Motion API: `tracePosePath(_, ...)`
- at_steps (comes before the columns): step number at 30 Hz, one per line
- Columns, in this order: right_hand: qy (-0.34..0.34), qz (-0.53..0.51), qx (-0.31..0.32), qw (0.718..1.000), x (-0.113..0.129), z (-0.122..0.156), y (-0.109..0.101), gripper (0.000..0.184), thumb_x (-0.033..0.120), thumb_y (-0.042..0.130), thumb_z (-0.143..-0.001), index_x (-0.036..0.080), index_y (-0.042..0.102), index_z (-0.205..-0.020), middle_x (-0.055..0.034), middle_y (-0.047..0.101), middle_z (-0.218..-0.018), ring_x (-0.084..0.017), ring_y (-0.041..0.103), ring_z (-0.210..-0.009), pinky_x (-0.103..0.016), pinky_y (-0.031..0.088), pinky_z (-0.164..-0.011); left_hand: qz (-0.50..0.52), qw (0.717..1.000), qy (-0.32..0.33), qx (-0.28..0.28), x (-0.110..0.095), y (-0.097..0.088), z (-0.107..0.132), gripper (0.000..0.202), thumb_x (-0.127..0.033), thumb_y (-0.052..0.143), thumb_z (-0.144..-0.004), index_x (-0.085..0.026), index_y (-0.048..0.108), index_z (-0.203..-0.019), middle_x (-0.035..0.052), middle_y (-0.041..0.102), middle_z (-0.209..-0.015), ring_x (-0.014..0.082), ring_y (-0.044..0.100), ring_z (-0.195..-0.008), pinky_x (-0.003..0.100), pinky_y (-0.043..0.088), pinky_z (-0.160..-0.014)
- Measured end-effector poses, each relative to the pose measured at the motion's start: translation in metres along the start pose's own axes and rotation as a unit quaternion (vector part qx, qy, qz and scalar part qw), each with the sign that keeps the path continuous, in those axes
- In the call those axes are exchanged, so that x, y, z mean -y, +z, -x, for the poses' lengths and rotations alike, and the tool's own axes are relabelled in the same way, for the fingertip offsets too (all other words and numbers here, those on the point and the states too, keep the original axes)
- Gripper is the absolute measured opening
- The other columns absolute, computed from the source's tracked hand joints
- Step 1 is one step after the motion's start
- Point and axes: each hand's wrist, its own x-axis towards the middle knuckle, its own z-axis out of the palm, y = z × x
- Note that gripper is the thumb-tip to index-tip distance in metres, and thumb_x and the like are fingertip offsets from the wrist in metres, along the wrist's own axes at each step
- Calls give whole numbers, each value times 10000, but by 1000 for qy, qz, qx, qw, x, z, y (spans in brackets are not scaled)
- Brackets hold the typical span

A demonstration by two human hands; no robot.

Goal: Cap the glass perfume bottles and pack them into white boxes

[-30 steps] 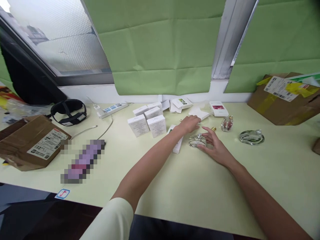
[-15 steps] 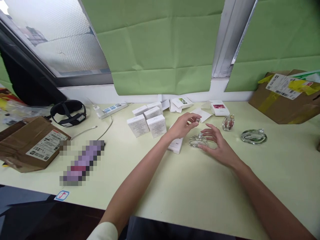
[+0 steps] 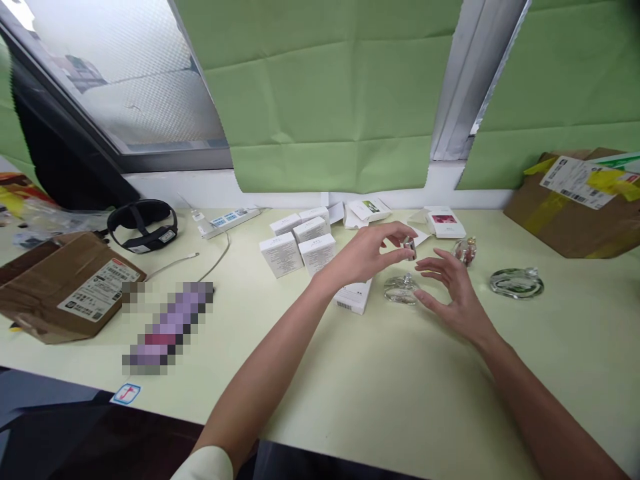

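Note:
My left hand [image 3: 367, 255] pinches a small silver cap [image 3: 411, 247] between thumb and fingertips, held above a flat clear glass bottle [image 3: 401, 289] that rests on the pale table [image 3: 390, 373]. My right hand [image 3: 453, 295] hovers just right of that bottle with its fingers spread and curved, holding nothing. A white carton [image 3: 355, 296] lies under my left wrist.
Several white cartons [image 3: 300, 243] stand left of my hands. A small red-tinted bottle [image 3: 464, 251] and another clear glass bottle [image 3: 517, 283] sit to the right. Brown cardboard boxes lie at far right [image 3: 575, 213] and far left [image 3: 65, 283]. A black headband [image 3: 143, 225] and power strip [image 3: 227, 220] are behind.
My left hand picked the small silver cap up off the table and raised it over the clear bottle. My right hand lifted slightly off the bottle and opened.

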Motion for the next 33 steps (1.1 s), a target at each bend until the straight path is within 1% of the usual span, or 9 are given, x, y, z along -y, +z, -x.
tracePosePath(4, 6, 40, 56, 998, -3, 3, 1, 870, 382, 755, -796, 389, 240, -1497, -72, 536, -1362, -279, 569, -1219, -534, 464, -1051, -12, 999, 25, 30, 3, 10, 0, 222, -293, 577, -928, -228, 618, -1136, 9, 684, -1141, 154, 617, -1069, 295, 471, -908)
tracePosePath(7, 25, 53, 88, 994, -9, 6, 4, 870, 408, 723, -824, 406, 202, -1521, -72, 491, -1451, -298, 547, -1263, -546, 473, -1036, -35, 997, 27, 60, 10, 17, 0, 208, -284, 578, -923, -233, 617, -1121, 11, 692, -1087, 163, 620, -1056, 307, 473, -901)
tracePosePath(10, 18, 55, 83, 995, -12, 7, 6, 815, 414, 701, -845, 428, 230, -1510, -56, 436, -1513, -301, 547, -1269, -538, 490, -1018, -63, 995, 3, 83, 11, 19, 0, 263, -300, 588, -916, -247, 582, -1174, 12, 695, -1077, 176, 619, -1050, 330, 470, -913)
tracePosePath(13, 5, 60, 75, 995, -9, 6, 7, 767, 410, 682, -863, 439, 257, -1501, -41, 424, -1524, -288, 556, -1257, -531, 489, -1025, -98, 991, -21, 83, 6, 17, 1, 329, -315, 582, -918, -262, 527, -1239, 19, 682, -1112, 195, 602, -1076, 342, 472, -903)
tracePosePath(17, 7, 79, 66, 995, -6, 4, 7, 716, 428, 660, -878, 444, 287, -1490, -39, 471, -1482, -276, 590, -1192, -546, 489, -1017, -116, 990, -10, 82, 0, 13, 4, 262, -236, 502, -935, -256, 527, -1195, 34, 653, -1154, 189, 607, -1026, 323, 486, -836)
tracePosePath(20, 12, 91, 71, 993, -6, 4, 7, 715, 442, 641, -889, 430, 274, -1502, -53, 544, -1382, -281, 575, -1203, -551, 482, -1017, -141, 986, -22, 88, -1, 10, 6, 310, -191, 484, -918, -257, 509, -1220, 40, 639, -1162, 197, 608, -1011, 322, 492, -807)
tracePosePath(23, 13, 103, 85, 991, -4, 4, 8, 706, 450, 620, -900, 432, 262, -1507, -55, 548, -1367, -286, 562, -1215, -540, 479, -1016, -173, 979, -34, 101, -4, 10, 7, 384, -191, 459, -928, -264, 468, -1305, 51, 620, -1197, 216, 590, -1075, 331, 491, -831)
tracePosePath(27, -2, 111, 93, 989, -2, 3, 8, 664, 456, 592, -912, 430, 282, -1498, -57, 498, -1436, -299, 563, -1215, -528, 483, -1005, -209, 969, -48, 121, -9, 16, 6, 447, -147, 444, -922, -257, 441, -1355, 71, 601, -1237, 244, 551, -1168, 335, 481, -859)
tracePosePath(33, -18, 120, 110, 986, -5, 1, 7, 561, 441, 557, -932, 410, 350, -1452, -62, 516, -1381, -296, 555, -1218, -511, 492, -992, -217, 966, -43, 133, -12, 29, 5, 436, -164, 469, -923, -264, 447, -1347, 63, 623, -1113, 249, 587, -1078, 319, 476, -768)
